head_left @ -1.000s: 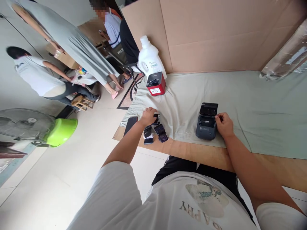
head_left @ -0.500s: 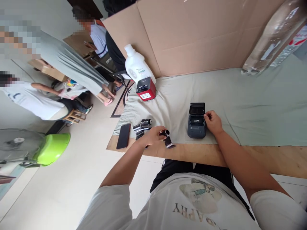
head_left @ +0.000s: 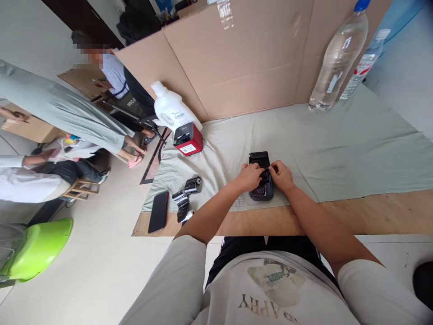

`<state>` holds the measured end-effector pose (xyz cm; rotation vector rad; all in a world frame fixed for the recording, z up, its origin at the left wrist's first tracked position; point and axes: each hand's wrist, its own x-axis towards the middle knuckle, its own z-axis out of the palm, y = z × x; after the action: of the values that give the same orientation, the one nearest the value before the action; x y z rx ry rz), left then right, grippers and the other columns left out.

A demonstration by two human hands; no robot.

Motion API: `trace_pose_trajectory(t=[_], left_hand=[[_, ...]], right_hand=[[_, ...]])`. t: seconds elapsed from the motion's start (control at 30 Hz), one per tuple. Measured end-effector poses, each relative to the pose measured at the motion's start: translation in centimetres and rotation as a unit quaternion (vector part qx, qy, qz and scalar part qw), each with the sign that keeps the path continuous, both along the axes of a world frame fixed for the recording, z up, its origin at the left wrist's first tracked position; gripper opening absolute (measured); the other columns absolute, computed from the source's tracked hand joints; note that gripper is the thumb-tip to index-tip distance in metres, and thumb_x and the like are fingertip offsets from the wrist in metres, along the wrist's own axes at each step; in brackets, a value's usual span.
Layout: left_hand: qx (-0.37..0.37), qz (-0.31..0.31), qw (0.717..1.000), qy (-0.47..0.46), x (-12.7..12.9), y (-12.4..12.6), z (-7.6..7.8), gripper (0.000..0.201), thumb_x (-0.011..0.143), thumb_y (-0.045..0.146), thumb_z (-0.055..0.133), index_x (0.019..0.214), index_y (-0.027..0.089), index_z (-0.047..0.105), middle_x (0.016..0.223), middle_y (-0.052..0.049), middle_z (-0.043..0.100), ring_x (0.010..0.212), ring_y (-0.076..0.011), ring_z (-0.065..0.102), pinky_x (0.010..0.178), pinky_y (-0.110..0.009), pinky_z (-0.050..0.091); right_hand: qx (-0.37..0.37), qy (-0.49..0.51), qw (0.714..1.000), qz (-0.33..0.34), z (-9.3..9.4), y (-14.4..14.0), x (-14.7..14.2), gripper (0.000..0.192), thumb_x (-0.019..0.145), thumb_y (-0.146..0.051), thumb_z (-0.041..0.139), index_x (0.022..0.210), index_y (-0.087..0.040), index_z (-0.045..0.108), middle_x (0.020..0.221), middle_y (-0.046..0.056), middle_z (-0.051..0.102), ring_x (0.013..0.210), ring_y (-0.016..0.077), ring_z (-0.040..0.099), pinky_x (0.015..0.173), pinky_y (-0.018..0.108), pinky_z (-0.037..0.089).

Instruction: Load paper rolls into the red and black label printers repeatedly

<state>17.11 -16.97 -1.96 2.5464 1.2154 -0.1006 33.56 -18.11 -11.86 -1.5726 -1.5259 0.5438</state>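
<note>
A small black label printer (head_left: 262, 194) stands on the cloth near the table's front edge, its lid (head_left: 259, 159) raised. My left hand (head_left: 250, 177) reaches into the open compartment from the left, fingers closed on the small roll of dark film, which they mostly hide. Glossy dark film (head_left: 260, 191) lies over the printer's front. On the other side, my right hand (head_left: 281, 175) pinches the printer's right edge near the hinge. To the left lies another length of black ribbon (head_left: 182, 201), wound on a roll at its far end.
A phone (head_left: 158, 212) lies at the table's left edge. Behind it stand a red and black box-shaped device (head_left: 188, 139) and a white jug (head_left: 172, 108). A cardboard panel (head_left: 250, 58) backs the table, with a large water bottle (head_left: 338, 63) at right. Several people are at left.
My left hand has carried the film roll rightward from the table's front edge into the printer. My right hand stays at the printer's side. The view has shifted.
</note>
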Motion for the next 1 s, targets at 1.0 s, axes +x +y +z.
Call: trace_pose_trajectory(t=[1.0], left_hand=[[0.191, 0.173, 0.898, -0.355, -1.7, -5.6, -8.8, 0.065, 0.083, 0.051, 0.066, 0.138, 0.022, 0.047, 0.153, -0.017, 0.036, 0.147, -0.0332, 0.032, 0.119, -0.055, 0.030]], right_hand=[[0.006, 0.237, 0.965, 0.109, 0.8, -0.8, 0.7, 0.049, 0.079, -0.063, 0.064, 0.107, -0.024, 0.060, 0.103, 0.008, 0.068, 0.100, 0.0250, 0.064, 0.092, 0.046, 0.051]])
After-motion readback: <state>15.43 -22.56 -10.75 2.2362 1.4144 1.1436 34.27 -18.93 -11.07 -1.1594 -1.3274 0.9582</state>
